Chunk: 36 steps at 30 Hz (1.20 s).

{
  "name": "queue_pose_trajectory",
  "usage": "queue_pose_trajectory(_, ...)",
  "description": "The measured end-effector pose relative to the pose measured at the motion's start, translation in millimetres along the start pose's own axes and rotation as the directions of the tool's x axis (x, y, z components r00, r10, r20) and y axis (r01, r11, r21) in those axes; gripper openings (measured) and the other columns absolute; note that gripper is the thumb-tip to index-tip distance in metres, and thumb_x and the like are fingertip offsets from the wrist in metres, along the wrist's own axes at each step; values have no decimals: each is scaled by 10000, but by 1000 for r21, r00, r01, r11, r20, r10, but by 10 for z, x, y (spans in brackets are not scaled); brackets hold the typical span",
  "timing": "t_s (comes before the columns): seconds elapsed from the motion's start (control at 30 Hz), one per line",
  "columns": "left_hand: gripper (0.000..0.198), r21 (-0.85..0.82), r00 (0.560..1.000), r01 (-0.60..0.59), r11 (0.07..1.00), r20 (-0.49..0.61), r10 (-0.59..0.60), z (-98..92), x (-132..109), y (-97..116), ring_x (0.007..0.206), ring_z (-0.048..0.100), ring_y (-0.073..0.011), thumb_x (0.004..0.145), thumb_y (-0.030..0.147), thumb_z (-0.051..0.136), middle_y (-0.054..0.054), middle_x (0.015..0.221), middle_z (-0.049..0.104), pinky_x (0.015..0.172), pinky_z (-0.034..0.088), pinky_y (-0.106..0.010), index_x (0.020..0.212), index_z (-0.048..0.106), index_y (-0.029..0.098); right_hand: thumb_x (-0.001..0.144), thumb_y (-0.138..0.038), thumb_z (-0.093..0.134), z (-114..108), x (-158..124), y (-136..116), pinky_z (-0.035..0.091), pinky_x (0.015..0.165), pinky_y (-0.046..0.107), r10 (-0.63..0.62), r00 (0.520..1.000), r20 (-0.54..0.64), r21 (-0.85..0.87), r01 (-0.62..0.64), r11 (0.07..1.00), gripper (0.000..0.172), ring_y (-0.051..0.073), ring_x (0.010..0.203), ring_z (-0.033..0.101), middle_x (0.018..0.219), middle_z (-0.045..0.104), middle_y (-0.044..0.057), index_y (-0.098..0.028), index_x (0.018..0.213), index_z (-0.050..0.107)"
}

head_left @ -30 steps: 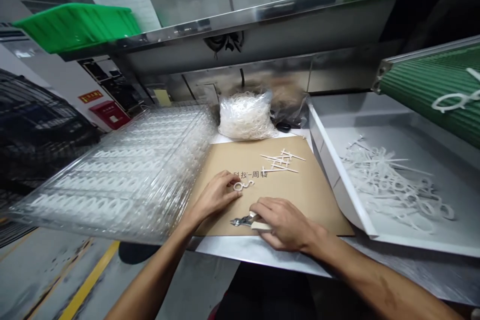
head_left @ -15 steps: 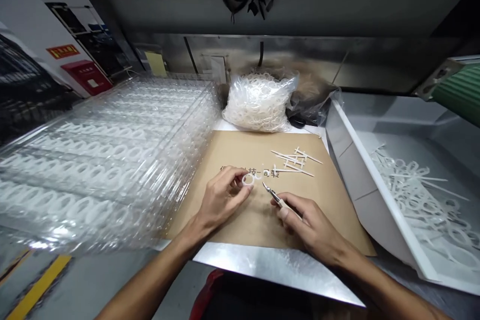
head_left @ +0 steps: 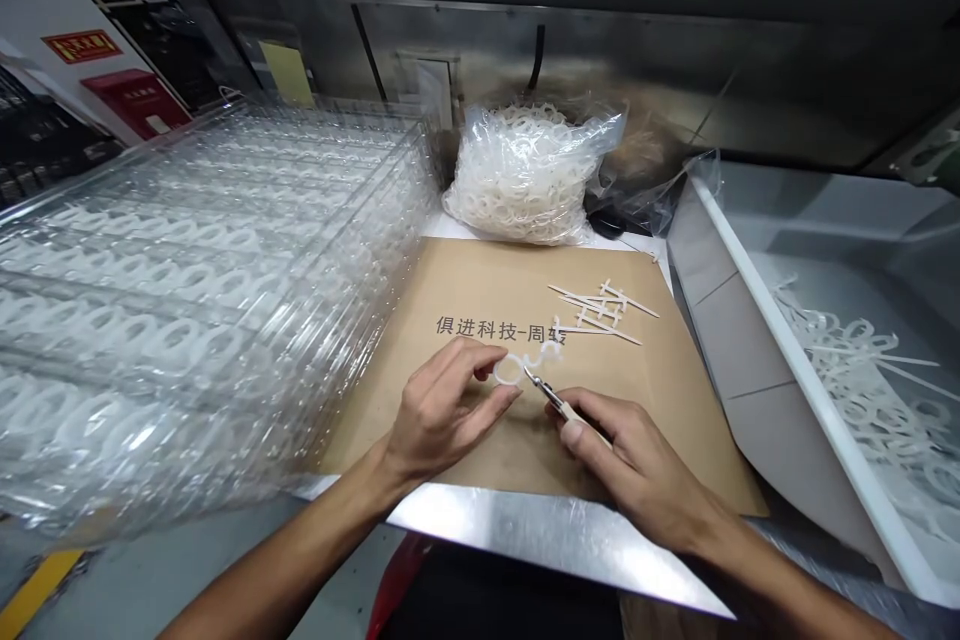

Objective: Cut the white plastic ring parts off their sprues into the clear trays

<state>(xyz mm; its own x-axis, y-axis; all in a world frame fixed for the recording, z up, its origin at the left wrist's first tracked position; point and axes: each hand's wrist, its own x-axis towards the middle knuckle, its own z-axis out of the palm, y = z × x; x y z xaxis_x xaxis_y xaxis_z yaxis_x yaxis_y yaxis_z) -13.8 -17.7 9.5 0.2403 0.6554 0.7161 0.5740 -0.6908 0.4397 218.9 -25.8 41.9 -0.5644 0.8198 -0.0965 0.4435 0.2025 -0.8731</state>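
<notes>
Through the head view I have the left hand (head_left: 450, 405) pinching the ring end of a white plastic piece (head_left: 523, 362) between thumb and fingertips, over the sheet of cardboard (head_left: 660, 420) on the worktop (head_left: 517, 512). The right hand (head_left: 622, 450) is wrapped round the handles of small cutters (head_left: 553, 396), their tips at the narrow neck where the ring meets a curly tail; whether they touch it I can't tell. I judge the piece to be very light, fairly stiff with a little spring, and smooth enough to slip under a loose grip. The ring's outer rim looks like the best hold, pressed gently, since a hard squeeze could flatten it; the neck and tail seem the parts likeliest to bend or snap. Just beyond the tail, thin white sticks (head_left: 604, 312) lie loosely crossed. Printed on the cardboard in dark characters I read 俱进科技-周转, the last one partly covered by white plastic. The red sign (head_left: 81, 46) on the far left, above a red box (head_left: 136, 104), carries writing too blurred for me to read, and I make out no brand on the cutters.
</notes>
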Motion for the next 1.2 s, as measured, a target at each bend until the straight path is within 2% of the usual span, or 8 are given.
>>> queue_pose_trajectory(0.27,317,-32,1000,1,999,24,-1,12,-32,1,781,609,-148,847,108,701,-47,858,634,712,536,-278,1142,588,132,1041,-385,427,10,7,34,379,640,272,14,1000,-3,1,-14,1000,273,144,711,541,796,598,-7,-191,943,592)
queue_pose_trajectory(0.5,283,1,1000,-25,1000,15,24,8,-6,29,776,621,-144,883,147,673,-44,862,652,698,549,-266,1150,580,163,1052,-438,393,47,-22,37,406,622,273,31,999,18,82,-33,996,362,146,700,542,790,590,8,-192,839,551)
queue_pose_trajectory(0.77,310,-2,999,-41,999,25,41,11,-23,18,802,622,-153,857,118,699,-63,877,654,718,549,-275,1144,579,126,1056,-445,396,56,-36,39,401,639,271,37,999,30,95,-40,995,344,138,713,531,833,588,3,-199,883,562)
queue_pose_trajectory(1.2,283,-38,998,-6,999,57,8,33,-50,12,757,608,-137,867,136,680,-42,852,647,680,536,-266,1134,586,141,1067,-433,300,116,-25,73,365,604,297,43,999,-6,-85,-43,995,387,150,628,475,710,519,0,-209,807,481)
